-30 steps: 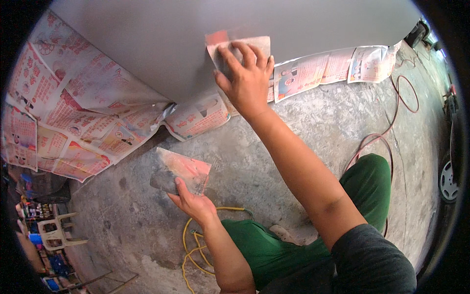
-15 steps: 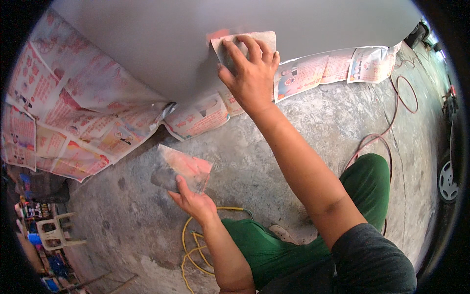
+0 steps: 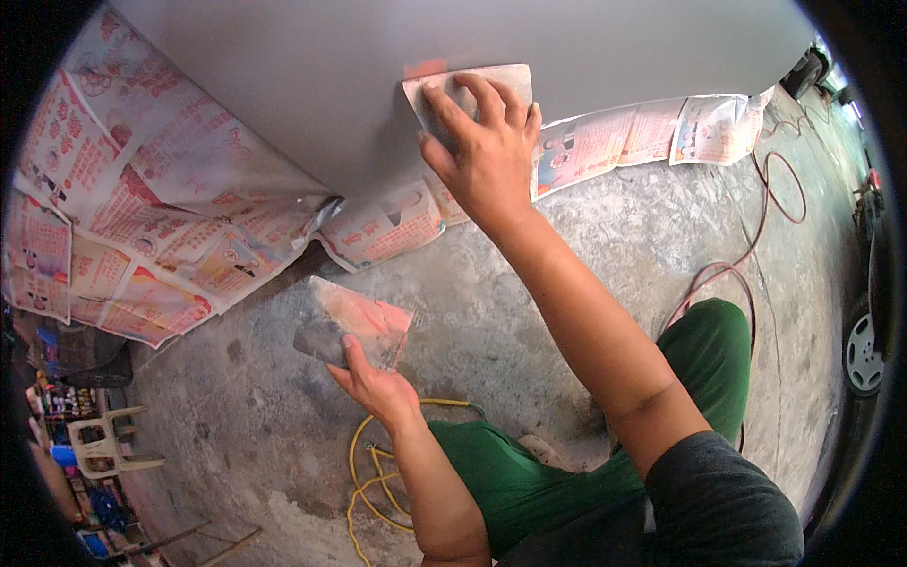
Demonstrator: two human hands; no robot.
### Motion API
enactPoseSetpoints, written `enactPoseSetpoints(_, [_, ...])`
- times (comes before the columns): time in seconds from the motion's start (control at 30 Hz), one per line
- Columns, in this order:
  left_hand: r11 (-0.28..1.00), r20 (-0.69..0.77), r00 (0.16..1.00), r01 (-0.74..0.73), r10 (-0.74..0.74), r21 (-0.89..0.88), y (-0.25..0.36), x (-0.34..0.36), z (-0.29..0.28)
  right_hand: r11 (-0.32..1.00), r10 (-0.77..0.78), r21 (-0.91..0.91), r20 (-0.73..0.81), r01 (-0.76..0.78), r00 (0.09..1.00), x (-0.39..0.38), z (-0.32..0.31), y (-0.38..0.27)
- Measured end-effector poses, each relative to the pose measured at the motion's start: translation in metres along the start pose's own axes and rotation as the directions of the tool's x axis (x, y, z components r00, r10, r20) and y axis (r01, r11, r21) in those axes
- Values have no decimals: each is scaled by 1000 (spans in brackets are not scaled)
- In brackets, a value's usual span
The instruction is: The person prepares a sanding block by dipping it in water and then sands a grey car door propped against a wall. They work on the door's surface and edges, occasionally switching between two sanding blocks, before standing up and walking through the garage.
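A large grey body panel (image 3: 321,94) fills the top of the head view. My right hand (image 3: 487,161) presses a thin, flat putty spreader (image 3: 515,79) against it, fingers splayed over its face and thumb at its left edge. Just above the spreader's upper left corner shows a small pink putty patch (image 3: 425,68). Lower left, over the floor, my left hand (image 3: 380,389) grips a flat mixing plate (image 3: 319,338), thumb on top. Pink putty (image 3: 376,319) is smeared across that plate; the fingers beneath it are hidden.
Printed paper sheets (image 3: 170,236) mask the panel's left side and lower edge. A yellow hose (image 3: 357,472) lies by my left forearm, a red hose (image 3: 723,266) beyond my green-clad knee (image 3: 713,350). A pale plastic chair (image 3: 99,449) stands left, a car wheel (image 3: 862,354) right.
My right hand and the spreader have shifted slightly down, showing the pink patch's edge more squarely. The left hand and plate have barely moved.
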State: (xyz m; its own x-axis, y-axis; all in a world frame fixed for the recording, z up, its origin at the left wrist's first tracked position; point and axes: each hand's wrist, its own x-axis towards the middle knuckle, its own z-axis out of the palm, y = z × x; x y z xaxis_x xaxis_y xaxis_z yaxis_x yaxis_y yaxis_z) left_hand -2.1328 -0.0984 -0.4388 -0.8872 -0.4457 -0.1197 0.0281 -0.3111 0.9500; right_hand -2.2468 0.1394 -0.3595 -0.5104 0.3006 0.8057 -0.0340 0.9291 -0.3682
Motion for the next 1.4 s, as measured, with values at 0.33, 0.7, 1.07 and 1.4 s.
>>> enactPoseSetpoints(0.33, [999,-17,999,32,-32,-5,-3,-1,2,998,-56,-41,-32,55,998,3,15,4])
enactPoseSetpoints(0.7, [999,-43,998,36,-37,-7,-5,3,-1,998,-6,-65,99,13,995,0,-8,10])
enactPoseSetpoints(1.07, [998,0,999,54,-54,-20,-11,5,-4,990,-107,-96,-16,105,994,13,5,16])
enactPoseSetpoints(1.4, [999,11,999,47,-47,-3,-3,0,4,996,-40,-79,69,45,997,-4,-3,20])
